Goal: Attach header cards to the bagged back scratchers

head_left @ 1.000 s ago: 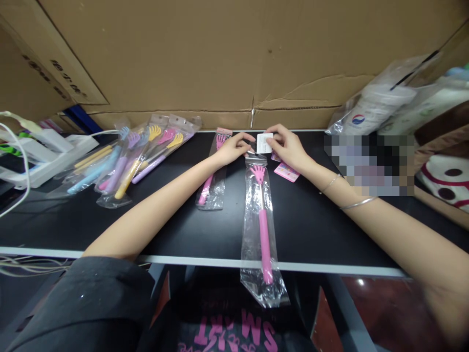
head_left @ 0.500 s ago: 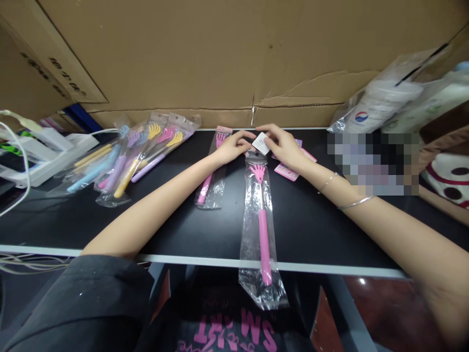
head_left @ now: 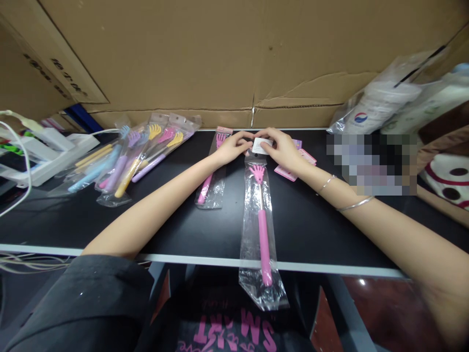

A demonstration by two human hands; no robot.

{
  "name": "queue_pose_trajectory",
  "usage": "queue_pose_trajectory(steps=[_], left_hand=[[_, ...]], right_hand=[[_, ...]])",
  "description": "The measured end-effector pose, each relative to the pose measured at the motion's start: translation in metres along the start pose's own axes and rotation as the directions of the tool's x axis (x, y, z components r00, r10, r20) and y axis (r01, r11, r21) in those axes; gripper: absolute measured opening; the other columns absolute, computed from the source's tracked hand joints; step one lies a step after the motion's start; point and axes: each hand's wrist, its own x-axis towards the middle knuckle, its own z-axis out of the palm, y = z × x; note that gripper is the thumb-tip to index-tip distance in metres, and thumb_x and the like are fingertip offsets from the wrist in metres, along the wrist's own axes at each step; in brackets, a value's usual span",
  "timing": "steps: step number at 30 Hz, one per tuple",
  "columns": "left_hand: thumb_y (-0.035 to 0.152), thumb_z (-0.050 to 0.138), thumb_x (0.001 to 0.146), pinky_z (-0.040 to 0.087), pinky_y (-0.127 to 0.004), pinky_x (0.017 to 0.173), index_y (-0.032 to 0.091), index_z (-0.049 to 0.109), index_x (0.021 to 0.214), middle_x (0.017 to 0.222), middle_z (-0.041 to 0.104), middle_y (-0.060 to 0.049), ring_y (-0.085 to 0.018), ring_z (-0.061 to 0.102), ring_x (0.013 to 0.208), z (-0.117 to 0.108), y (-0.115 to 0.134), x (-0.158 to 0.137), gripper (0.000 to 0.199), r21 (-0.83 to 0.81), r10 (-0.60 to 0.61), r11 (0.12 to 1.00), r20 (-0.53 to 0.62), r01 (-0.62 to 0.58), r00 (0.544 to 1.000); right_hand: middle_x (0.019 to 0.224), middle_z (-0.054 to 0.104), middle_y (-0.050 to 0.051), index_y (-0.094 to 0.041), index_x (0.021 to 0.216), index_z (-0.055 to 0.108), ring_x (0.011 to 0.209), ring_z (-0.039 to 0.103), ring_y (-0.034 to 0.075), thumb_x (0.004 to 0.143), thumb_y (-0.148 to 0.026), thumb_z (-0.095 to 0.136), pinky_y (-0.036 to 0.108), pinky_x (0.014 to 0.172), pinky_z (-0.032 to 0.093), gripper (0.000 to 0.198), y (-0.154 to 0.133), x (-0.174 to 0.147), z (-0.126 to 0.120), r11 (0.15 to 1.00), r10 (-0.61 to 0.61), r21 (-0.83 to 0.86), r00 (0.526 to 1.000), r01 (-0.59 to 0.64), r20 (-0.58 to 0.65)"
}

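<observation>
A pink back scratcher [head_left: 263,230] in a clear plastic bag [head_left: 251,234] lies in front of me, its handle end past the table edge. At the bag's top, my right hand [head_left: 282,149] pinches a small white card [head_left: 261,145] between thumb and fingers. My left hand [head_left: 234,146] is closed at the bag's upper left corner, its fingertips close to the card's left edge; what they grip is hidden. Under my left wrist lies another bagged pink back scratcher [head_left: 207,188]. Pink and purple cards [head_left: 308,156] lie beside my right hand, partly covered by it.
Several bagged back scratchers [head_left: 126,168] in blue, purple, yellow and pink lie at the left. Beyond them stands a white power strip [head_left: 69,151] with cables. A bagged cup [head_left: 384,105] is at the right. A cardboard wall [head_left: 190,58] closes off the back of the black table [head_left: 311,225].
My right hand has turned the white card, so it now lies flatter and more level above the bag's top. My left hand and the bagged back scratchers have stayed in place.
</observation>
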Motion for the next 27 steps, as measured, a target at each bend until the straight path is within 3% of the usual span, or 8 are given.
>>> queue_pose_trajectory(steps=[4,10,16,19,22,27], left_hand=[[0.016,0.067,0.083,0.046,-0.019,0.069,0.014,0.056,0.108,0.067,0.064,0.006,-0.007,0.061,0.062,0.001,-0.003,0.0,0.028,-0.001,0.054,0.999,0.022,-0.054,0.998],[0.009,0.067,0.079,0.044,-0.019,0.067,0.013,0.056,0.106,0.066,0.063,0.006,-0.007,0.06,0.061,0.003,0.001,-0.001,0.03,0.005,0.038,0.999,-0.015,-0.038,0.999],[0.008,0.062,0.081,0.046,-0.02,0.067,0.017,0.055,0.106,0.063,0.059,0.008,-0.007,0.059,0.062,0.004,0.007,-0.002,0.027,-0.011,0.002,1.0,-0.084,-0.003,0.996],[0.009,0.062,0.081,0.044,-0.019,0.065,0.018,0.055,0.104,0.064,0.058,0.008,-0.007,0.056,0.061,0.003,0.007,-0.002,0.025,-0.009,0.002,1.0,-0.097,-0.003,0.995],[0.01,0.061,0.082,0.043,-0.018,0.063,0.018,0.056,0.105,0.065,0.058,0.007,-0.007,0.055,0.061,0.002,0.006,-0.002,0.025,0.012,0.012,1.0,-0.095,-0.011,0.995],[0.012,0.06,0.083,0.04,-0.017,0.057,0.018,0.056,0.109,0.067,0.06,0.006,-0.007,0.055,0.062,0.0,0.002,-0.001,0.027,0.038,0.018,0.999,-0.086,-0.014,0.996]], right_hand=[[0.107,0.069,0.007,-0.023,0.098,0.064,0.1,0.061,0.027,0.081,-0.021,0.057,0.044,0.093,0.044,0.018,-0.003,0.0,0.002,1.0,-0.003,-0.016,1.0,0.003,-0.009],[0.105,0.069,0.008,-0.021,0.1,0.061,0.096,0.061,0.025,0.08,-0.022,0.059,0.042,0.089,0.046,0.02,-0.003,-0.001,0.003,1.0,0.003,-0.006,0.999,-0.004,-0.04],[0.099,0.065,0.006,-0.024,0.103,0.054,0.079,0.058,0.019,0.082,-0.03,0.064,0.038,0.075,0.051,0.024,0.021,-0.001,0.005,0.989,0.145,0.059,0.973,-0.137,-0.179],[0.083,0.061,0.002,-0.026,0.103,0.051,0.071,0.056,0.018,0.086,-0.034,0.061,0.033,0.064,0.05,0.021,0.026,-0.001,0.006,0.965,0.237,0.144,0.966,-0.221,-0.102],[0.071,0.056,-0.002,-0.026,0.101,0.049,0.065,0.054,0.016,0.088,-0.037,0.059,0.03,0.058,0.047,0.02,0.022,-0.002,0.006,0.955,0.243,0.182,0.969,-0.234,-0.031],[0.079,0.062,0.0,-0.025,0.1,0.048,0.072,0.059,0.017,0.087,-0.042,0.061,0.032,0.065,0.05,0.025,0.011,-0.002,0.007,0.957,0.19,0.229,0.981,-0.178,-0.029]])
